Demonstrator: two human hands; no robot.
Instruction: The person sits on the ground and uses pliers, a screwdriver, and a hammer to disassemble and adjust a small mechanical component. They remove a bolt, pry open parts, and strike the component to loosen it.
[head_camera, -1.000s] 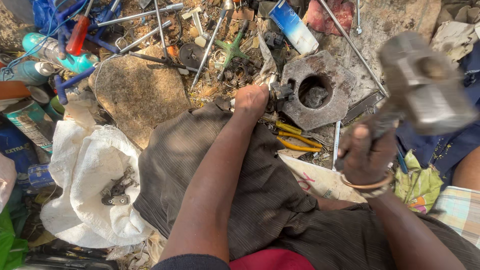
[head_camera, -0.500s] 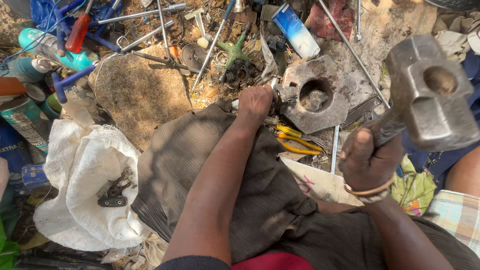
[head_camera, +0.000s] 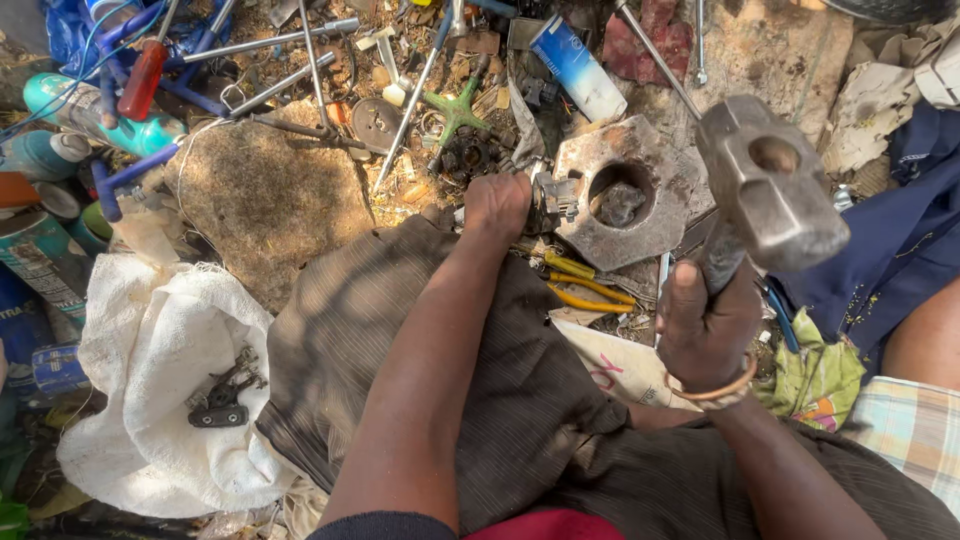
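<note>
From the head view, our right hand (head_camera: 708, 325) grips a heavy grey steel hammer (head_camera: 770, 185) raised above the rusty round metal plate with a centre hole (head_camera: 620, 200). Our left hand (head_camera: 497, 205) clenches a small grey metal part (head_camera: 553, 198) against that plate's left edge.

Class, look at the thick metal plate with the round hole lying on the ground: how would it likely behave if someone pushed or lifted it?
The metal plate looks thick and solid, so it is probably heavy and stiff. It lies flat, so it seems unlikely to roll or tip. Its rough, rusty surface would likely resist sliding.
</note>
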